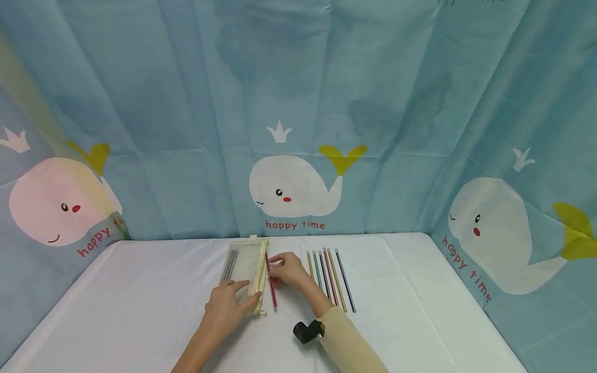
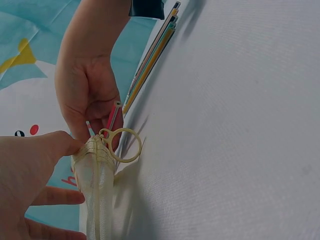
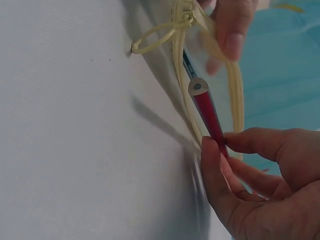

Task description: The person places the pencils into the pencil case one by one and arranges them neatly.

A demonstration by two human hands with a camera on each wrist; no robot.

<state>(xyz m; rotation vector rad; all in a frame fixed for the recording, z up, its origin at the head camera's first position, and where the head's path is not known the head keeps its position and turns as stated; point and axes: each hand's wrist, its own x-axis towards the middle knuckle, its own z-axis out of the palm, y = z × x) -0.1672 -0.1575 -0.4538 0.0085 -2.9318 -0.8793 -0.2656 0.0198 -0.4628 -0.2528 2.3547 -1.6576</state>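
A see-through mesh pencil pouch (image 1: 247,258) with pale yellow zip trim lies on the white table. Inside it, along the left side, are several pencils (image 1: 229,265). My left hand (image 1: 226,306) rests over the near part of the pouch, fingers spread and thumb touching the zip edge. Beside that edge, my right hand (image 1: 288,269) pinches a red pencil (image 3: 211,117) between thumb and fingertips. From the right wrist view, the pencil's flat end points toward the gaping zip side, where a dark pencil (image 3: 188,65) shows behind it. A ring pull (image 2: 125,146) hangs at the pouch's corner.
Several pencils (image 1: 330,274) in different colours lie side by side right of the right hand. A black wrist-worn device (image 1: 305,332) sits at the right sleeve. Behind the table (image 1: 420,311) hangs a blue curtain (image 1: 387,77) printed with whales.
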